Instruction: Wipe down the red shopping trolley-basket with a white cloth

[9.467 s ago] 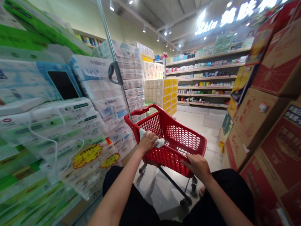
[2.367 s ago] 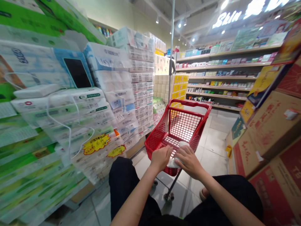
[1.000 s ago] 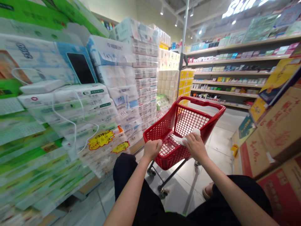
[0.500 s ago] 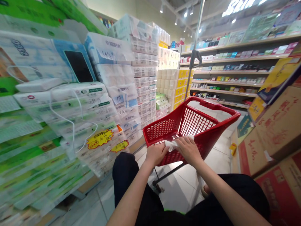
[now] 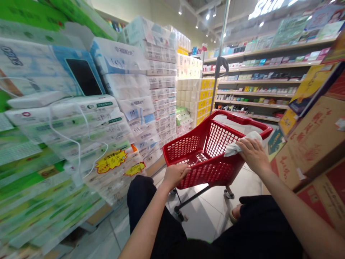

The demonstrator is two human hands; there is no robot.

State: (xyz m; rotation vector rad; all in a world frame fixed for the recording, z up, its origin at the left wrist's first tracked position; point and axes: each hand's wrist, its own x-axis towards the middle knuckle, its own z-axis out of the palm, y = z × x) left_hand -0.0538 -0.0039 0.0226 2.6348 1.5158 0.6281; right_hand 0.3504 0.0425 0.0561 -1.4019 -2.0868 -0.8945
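A small red plastic shopping cart (image 5: 207, 151) stands on the tiled floor in front of my knees, with nothing visible in its basket. My left hand (image 5: 175, 174) is closed over the near rim of the basket. My right hand (image 5: 252, 153) presses a crumpled white cloth (image 5: 237, 145) onto the right-hand rim, fingers wrapped over it. A metal pole (image 5: 219, 57) with a dark handle rises from the cart's far side.
Tall stacks of wrapped tissue packs (image 5: 126, 100) with yellow price tags (image 5: 111, 160) line the left. Cardboard boxes (image 5: 315, 140) are piled on the right. Shelves of goods (image 5: 256, 86) run across the back. Tiled floor (image 5: 210, 219) shows under the cart.
My right hand has slid the cloth from the near rim beside my left hand along to the right-hand rim. The cart has swung slightly. My left hand keeps its hold on the near edge.
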